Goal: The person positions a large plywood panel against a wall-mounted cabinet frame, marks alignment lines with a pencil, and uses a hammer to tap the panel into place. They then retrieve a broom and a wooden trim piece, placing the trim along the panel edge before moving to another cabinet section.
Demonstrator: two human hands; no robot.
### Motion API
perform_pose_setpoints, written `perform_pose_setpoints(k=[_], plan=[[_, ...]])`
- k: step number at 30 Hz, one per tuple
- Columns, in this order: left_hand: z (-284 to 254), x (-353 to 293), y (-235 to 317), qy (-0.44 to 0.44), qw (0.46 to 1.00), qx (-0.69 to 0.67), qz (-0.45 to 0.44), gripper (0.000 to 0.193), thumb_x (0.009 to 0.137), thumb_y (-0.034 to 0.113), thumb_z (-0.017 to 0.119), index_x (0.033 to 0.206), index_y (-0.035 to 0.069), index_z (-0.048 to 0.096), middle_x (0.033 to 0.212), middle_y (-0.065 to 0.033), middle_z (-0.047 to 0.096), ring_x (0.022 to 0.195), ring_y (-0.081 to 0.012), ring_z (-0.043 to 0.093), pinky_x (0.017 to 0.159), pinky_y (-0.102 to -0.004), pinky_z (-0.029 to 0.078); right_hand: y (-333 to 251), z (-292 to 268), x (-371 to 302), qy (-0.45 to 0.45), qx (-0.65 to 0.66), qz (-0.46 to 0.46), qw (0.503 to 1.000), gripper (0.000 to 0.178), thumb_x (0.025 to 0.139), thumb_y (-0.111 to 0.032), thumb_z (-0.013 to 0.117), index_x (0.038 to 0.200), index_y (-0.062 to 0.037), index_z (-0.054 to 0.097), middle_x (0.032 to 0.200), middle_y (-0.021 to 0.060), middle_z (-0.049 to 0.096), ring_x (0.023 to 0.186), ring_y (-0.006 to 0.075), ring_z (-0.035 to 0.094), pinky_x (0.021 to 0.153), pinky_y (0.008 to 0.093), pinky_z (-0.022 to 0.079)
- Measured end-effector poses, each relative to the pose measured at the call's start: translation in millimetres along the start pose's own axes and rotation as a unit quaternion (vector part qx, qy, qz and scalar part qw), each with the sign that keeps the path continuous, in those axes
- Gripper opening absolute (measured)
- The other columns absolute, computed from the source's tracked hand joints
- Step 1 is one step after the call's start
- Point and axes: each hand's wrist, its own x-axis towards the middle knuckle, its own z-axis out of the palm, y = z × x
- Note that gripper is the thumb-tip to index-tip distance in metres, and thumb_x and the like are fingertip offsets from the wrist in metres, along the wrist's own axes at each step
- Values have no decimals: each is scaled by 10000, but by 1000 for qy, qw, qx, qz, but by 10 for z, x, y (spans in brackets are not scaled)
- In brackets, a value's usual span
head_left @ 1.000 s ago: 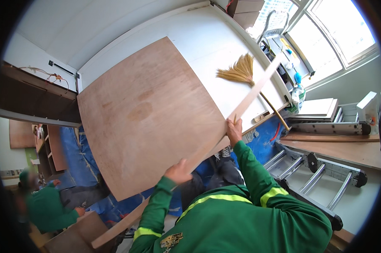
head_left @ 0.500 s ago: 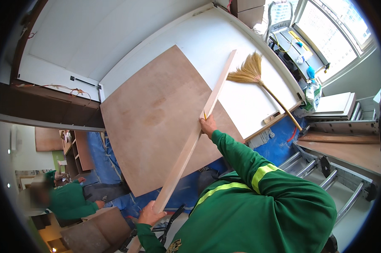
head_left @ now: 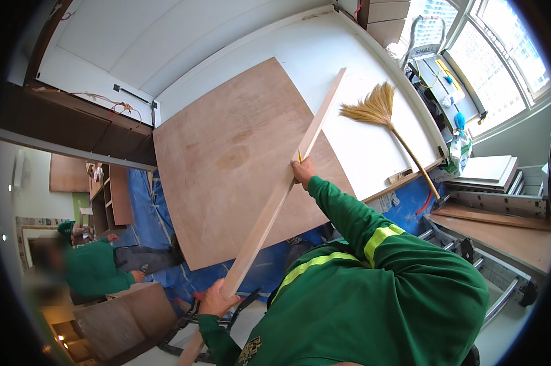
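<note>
A long, straight wooden batten (head_left: 264, 222) runs diagonally across the view, from the lower edge up over a large brown plywood sheet (head_left: 226, 146). Near the batten's lower part, my left hand (head_left: 217, 297) is closed around it. Farther along, my right hand (head_left: 303, 171) grips its side, with a thin yellow pencil (head_left: 300, 157) sticking up at the fingers. The plywood lies on a wide white panel (head_left: 355, 143) with a raised rim. The batten's far end reaches past the sheet over the white surface.
A straw broom (head_left: 403, 140) lies on the white panel at right. Beyond it are a ladder (head_left: 501, 302), stacked boards (head_left: 486, 171) and a window (head_left: 495, 73). Blue sheeting (head_left: 144, 207) covers the floor. At lower left, a person in green (head_left: 95, 265) sits near a brown board (head_left: 126, 320).
The view has shifted slightly, so the panel, broom and window sit farther right. Both hands keep their hold on the batten, which lies across the plywood much as before.
</note>
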Motion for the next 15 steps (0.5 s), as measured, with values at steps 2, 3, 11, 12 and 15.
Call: perform_pose_setpoints(k=[2,3,11,12,15], plan=[[-35,99,-35,2,999,34,11,641,662,281,834,1226,48,638,1082,-218,715,1027,-386,694,864,-441,548,168,4,104,-17,19,12,1000,474,953,-302,638,1209,20,402,1067,189,616,859,288,702,638,427,626],[-46,155,-41,-16,1000,18,-16,684,659,268,852,1268,53,628,1119,-220,711,1051,-378,691,906,-441,537,267,-2,133,-26,29,20,999,470,957,-305,636,1217,8,401,1066,180,617,866,281,701,653,429,627],[430,25,-430,17,1000,0,-15,651,676,287,843,1265,105,634,1112,-180,717,1020,-360,702,866,-447,552,650,-201,-38,-60,126,-26,990,443,965,-341,668,1249,-81,449,1056,114,636,871,239,696,697,419,622],[539,7,-477,16,1000,10,-9,637,686,303,832,1267,130,636,1107,-168,720,1010,-361,700,852,-462,554,701,-334,-122,-48,144,-31,988,413,962,-349,674,1227,-96,484,1044,95,645,881,227,699,712,404,619],[735,136,-181,16,999,34,20,613,698,317,805,1266,161,634,1086,-139,723,994,-363,692,834,-481,557,809,-682,-431,-72,166,28,983,334,947,-372,690,1141,-133,561,836,5,582,702,138,604,621,326,544]])
